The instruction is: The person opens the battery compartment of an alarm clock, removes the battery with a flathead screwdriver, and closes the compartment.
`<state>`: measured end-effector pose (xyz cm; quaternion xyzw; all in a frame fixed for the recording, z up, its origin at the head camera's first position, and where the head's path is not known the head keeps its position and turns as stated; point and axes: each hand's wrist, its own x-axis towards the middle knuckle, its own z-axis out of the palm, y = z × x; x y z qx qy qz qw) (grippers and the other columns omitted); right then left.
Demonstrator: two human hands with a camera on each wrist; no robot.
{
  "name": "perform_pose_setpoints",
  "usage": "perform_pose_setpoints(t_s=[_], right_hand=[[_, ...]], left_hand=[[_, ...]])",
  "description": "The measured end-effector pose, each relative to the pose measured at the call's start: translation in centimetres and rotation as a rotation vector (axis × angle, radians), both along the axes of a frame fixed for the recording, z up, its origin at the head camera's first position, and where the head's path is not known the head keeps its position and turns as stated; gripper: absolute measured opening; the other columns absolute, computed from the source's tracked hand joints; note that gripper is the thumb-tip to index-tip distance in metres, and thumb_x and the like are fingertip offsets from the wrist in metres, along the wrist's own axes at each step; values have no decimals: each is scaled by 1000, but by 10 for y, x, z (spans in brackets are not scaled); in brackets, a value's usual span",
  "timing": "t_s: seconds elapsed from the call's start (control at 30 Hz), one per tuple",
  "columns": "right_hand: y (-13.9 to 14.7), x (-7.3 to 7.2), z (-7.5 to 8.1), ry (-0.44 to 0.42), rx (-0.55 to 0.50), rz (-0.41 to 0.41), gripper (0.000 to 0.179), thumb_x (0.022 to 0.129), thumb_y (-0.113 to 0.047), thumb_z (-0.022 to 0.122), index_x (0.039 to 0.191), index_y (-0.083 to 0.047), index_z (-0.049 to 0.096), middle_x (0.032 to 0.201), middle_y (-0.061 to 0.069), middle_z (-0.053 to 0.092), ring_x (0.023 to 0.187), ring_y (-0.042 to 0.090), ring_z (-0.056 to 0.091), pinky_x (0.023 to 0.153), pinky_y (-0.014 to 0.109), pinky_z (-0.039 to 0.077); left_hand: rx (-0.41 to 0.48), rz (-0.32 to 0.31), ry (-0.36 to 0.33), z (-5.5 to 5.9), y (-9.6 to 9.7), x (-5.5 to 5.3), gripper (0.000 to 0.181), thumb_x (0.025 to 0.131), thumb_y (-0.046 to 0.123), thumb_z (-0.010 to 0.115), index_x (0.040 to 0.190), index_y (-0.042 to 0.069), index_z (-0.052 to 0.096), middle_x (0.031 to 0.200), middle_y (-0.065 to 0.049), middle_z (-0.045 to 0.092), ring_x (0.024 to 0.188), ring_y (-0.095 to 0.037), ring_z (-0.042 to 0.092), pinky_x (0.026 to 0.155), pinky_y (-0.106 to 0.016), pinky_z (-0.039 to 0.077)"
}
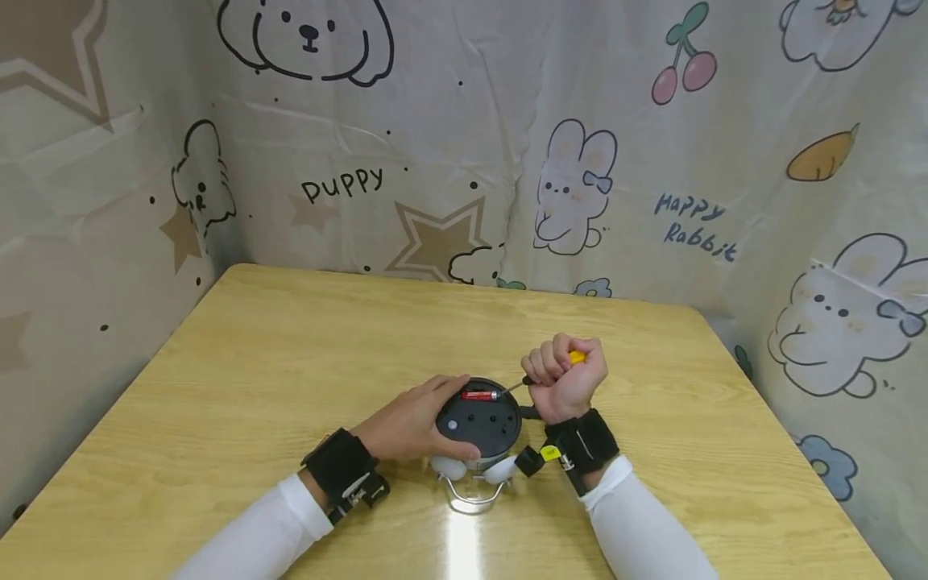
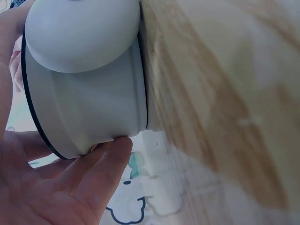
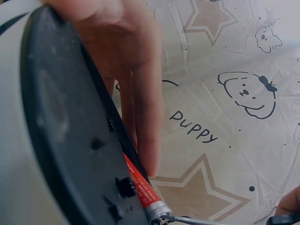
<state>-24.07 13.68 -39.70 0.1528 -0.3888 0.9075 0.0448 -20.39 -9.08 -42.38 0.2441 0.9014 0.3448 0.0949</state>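
A twin-bell alarm clock (image 1: 482,439) lies face down on the wooden table, its black back up and its bells and wire handle toward me. In the clock's back sits a red battery (image 1: 478,395) with a silver end. My left hand (image 1: 416,423) holds the clock by its sides, fingers around the far edge and thumb on the near edge. In a fist, my right hand (image 1: 565,374) grips a screwdriver (image 1: 577,357) with a yellow handle. The screwdriver's thin shaft reaches the battery's silver end, which the right wrist view shows close up.
A black part (image 1: 530,412) sticks out at the clock's right side, close below the right hand. The wooden table (image 1: 290,346) extends around both arms. Behind it and at the sides hangs a printed curtain (image 1: 449,161).
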Motion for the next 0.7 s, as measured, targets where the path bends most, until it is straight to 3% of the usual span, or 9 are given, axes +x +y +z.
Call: perform_pose_setpoints(t_s=[0.7], right_hand=[[3, -2, 7, 35, -16, 28, 40, 95, -22, 11, 57, -14, 18, 52, -2, 13, 44, 16, 8, 52, 32, 3]], left_hand=[[-1, -11, 12, 1, 1, -3, 112, 75, 64, 85, 163, 18, 34, 160, -12, 45, 138, -31, 54, 109, -50, 49]])
